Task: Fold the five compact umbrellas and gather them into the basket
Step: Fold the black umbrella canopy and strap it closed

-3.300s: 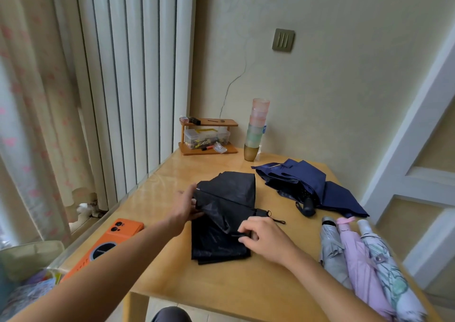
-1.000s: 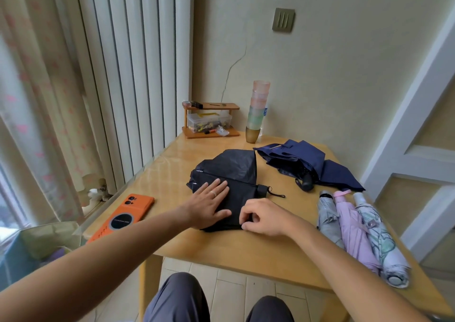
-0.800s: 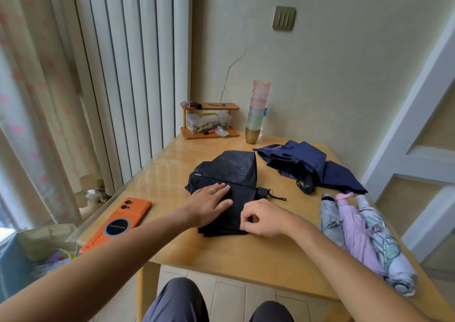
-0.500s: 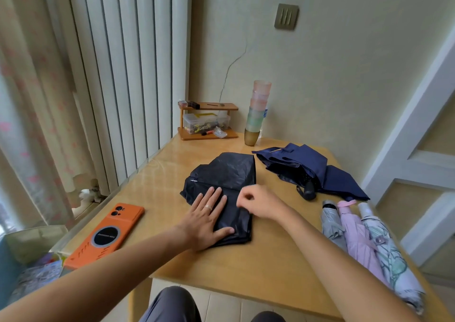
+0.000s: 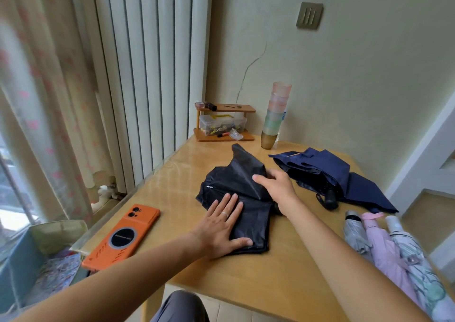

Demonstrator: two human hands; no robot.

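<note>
A black umbrella, half folded, lies in the middle of the wooden table. My left hand presses flat on its near folded part, fingers straight. My right hand grips a flap of the black canopy and holds it raised, so the fabric peaks toward the wall. A navy umbrella lies loose and unfolded at the back right. Three folded umbrellas lie side by side at the right edge: grey, pink and white patterned.
An orange phone lies near the table's left edge. A small wooden shelf with a clear box and a stack of tumblers stand against the wall. A blue lined bin sits on the floor at the left.
My right hand has moved from the near edge of the black umbrella up to its far side and lifted a flap. My left hand slid a little nearer and stays flat.
</note>
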